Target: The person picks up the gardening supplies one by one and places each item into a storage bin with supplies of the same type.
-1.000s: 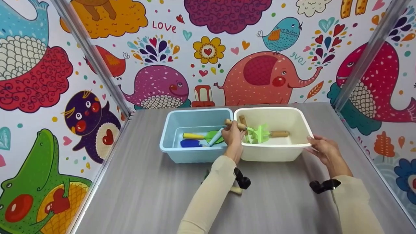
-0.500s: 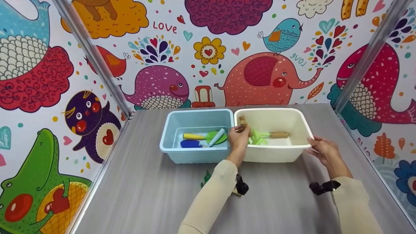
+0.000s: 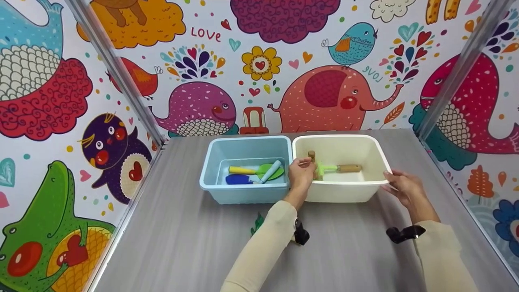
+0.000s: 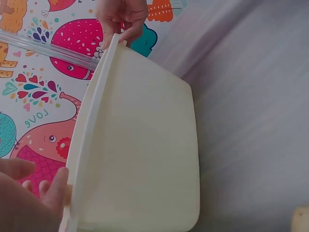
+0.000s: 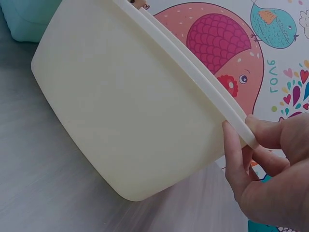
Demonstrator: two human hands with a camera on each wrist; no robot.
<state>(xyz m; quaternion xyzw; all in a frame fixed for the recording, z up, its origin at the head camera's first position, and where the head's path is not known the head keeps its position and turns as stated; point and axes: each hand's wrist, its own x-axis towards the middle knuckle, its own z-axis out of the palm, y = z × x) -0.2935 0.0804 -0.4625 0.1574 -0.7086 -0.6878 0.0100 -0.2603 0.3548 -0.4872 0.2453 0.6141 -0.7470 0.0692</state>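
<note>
My left hand [image 3: 302, 175] is over the front left corner of the white bin [image 3: 344, 191], thumb and fingers apart. In the left wrist view, nothing shows between thumb and fingers. Close by its fingertips, a wooden handle [image 3: 311, 154] stands up inside the bin. A light green garden tool [image 3: 323, 168] with a wooden handle [image 3: 349, 168] lies there too, partly hidden by the hand. My right hand [image 3: 407, 188] pinches the bin's rim at the front right corner, thumb on top in the right wrist view.
Touching the white bin on its left is a light blue bin [image 3: 243, 197]. It contains a yellow handle [image 3: 242, 170], a green blade [image 3: 277, 172], a blue blade [image 3: 238, 179] and a light blue handle [image 3: 271, 171]. A dark green piece [image 3: 257, 223] lies on the table, partly under the left forearm.
My left hand has lowered a wooden-handled light green tool into the white bin, let it go and moved slightly right. The right hand stays on the rim.
</note>
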